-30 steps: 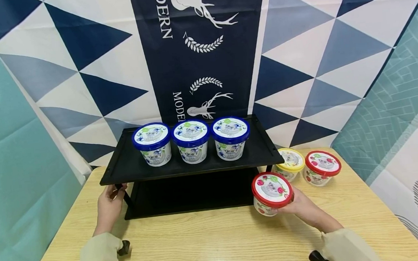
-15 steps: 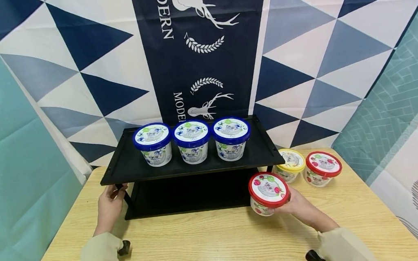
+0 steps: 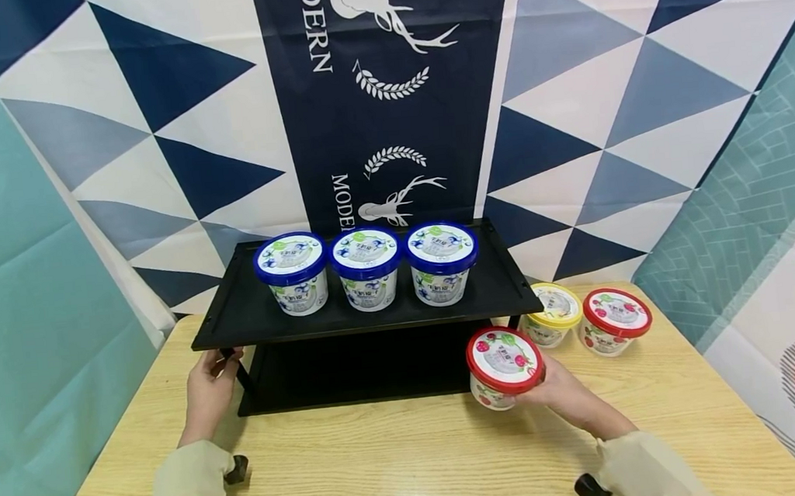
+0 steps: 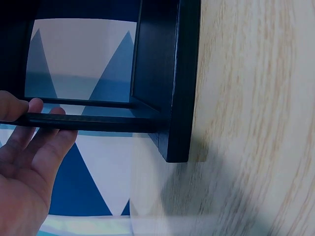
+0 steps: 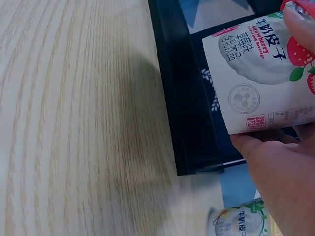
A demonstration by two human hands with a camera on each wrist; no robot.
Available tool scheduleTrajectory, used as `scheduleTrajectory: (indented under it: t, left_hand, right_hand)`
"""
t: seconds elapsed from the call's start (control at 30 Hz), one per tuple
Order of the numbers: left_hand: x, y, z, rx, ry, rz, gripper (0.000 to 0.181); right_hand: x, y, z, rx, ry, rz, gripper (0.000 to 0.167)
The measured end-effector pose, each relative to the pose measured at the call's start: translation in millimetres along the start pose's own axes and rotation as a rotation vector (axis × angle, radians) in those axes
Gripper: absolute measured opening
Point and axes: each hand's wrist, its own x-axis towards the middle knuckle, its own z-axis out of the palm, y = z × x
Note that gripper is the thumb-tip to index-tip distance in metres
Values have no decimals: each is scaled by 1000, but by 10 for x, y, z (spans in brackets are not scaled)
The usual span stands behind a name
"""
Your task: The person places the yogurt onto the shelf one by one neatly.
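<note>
My left hand (image 3: 211, 387) grips the front left post of the black two-level rack (image 3: 376, 329); in the left wrist view, thumb and fingers of the hand (image 4: 34, 162) lie around that thin post (image 4: 93, 122). A red-lidded strawberry tub (image 3: 504, 360) is held by my right hand (image 3: 566, 394), in front of the rack's lower right corner. The right wrist view has the tub (image 5: 261, 73) tilted sideways in the picture, with the hand (image 5: 285, 162) around its side. Three blue-lidded tubs (image 3: 291, 276) stand in a row on the upper shelf.
Right of the rack, a yellow-lidded tub (image 3: 553, 313) and another red-lidded tub (image 3: 613, 320) stand on the wooden table (image 3: 359, 469). The upper shelf overhangs the black lower shelf (image 3: 372, 367). Patterned cloth (image 3: 386, 109) hangs behind.
My right hand has carried the red-lidded tub a little to the left, along the rack's front. The left hand remains on the post.
</note>
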Motion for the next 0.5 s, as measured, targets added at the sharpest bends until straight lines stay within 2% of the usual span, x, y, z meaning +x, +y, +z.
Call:
scheduleTrajectory:
  t: [0.23, 0.5]
  left_hand:
    - [9, 8, 3, 0, 10, -5, 21]
    - [9, 11, 5, -9, 7, -11, 21]
  right_hand:
    - [17, 5, 43, 12, 10, 22, 90]
    - [61, -2, 89, -8, 15, -28, 92]
